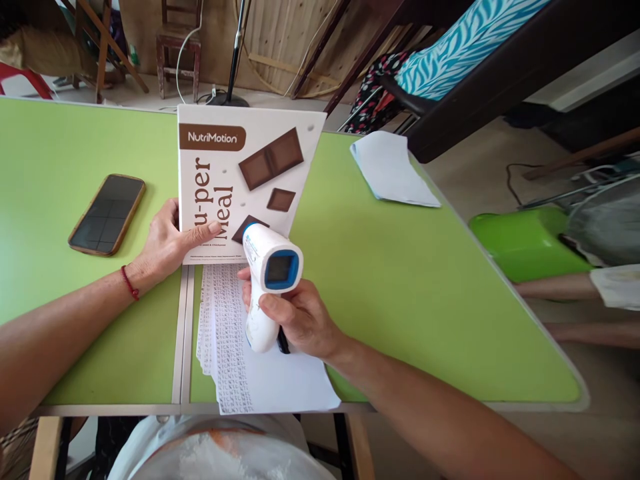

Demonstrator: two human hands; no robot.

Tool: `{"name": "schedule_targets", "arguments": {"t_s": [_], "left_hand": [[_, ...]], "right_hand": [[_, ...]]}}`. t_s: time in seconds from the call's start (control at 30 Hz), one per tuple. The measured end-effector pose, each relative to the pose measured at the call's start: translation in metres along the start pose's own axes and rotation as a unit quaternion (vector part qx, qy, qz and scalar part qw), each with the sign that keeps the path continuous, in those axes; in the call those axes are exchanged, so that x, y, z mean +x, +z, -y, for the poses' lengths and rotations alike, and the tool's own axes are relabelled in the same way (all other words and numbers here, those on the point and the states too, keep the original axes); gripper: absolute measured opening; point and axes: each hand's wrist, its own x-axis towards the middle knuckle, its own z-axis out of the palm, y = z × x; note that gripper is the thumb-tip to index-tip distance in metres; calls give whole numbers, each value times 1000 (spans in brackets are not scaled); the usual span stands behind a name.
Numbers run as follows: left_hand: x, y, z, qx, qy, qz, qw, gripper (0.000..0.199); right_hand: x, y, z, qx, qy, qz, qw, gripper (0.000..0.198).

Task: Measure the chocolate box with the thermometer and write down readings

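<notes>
I hold a white NutriMotion box (pixel 250 173) in my left hand (pixel 163 247) and a white handheld thermometer (pixel 259 273) in my right hand (pixel 305 320), above a green table (pixel 400 287).
My left thumb presses the box's printed front near its lower edge, the other fingers going behind, so the box is pinched between them; my right fingers wrap the thermometer's handle, its dark, blue-rimmed display (pixel 281 269) facing me and its head before the box's lower edge, though whether they touch I cannot tell. Below lie handwritten sheets (pixel 285 387), with a black object (pixel 283 341) partly hidden by my right hand. A phone (pixel 107 215) rests left of the box, and white papers (pixel 393 170) lie to its right; a red bracelet (pixel 130 283) circles my left wrist.
</notes>
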Motion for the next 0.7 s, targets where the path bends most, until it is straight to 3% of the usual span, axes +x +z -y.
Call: {"name": "schedule_targets", "arguments": {"t_s": [0.07,0.17,0.3,0.4,0.53,0.6,0.7], "left_hand": [[-1,0,-1,13,-19,-13,1000,52],[-1,0,-1,14,11,-18,1000,53],[4,-5,2,8,85,-42,995,61],[13,-12,5,1,118,-38,992,67],[25,-20,12,14,130,-32,991,73],[28,-22,14,16,133,-28,991,75],[29,-23,14,26,122,0,992,75]], "right_hand": [[0,0,-1,-3,-3,3,1000,35],[0,-3,0,-38,-27,-15,999,32],[2,-28,13,-163,-77,-114,977,28],[7,-61,27,-355,-94,-175,914,32],[13,-101,33,-560,-70,-117,817,42],[15,-111,29,-601,-51,-69,794,38],[18,-115,21,-619,-44,-44,783,35]]}}
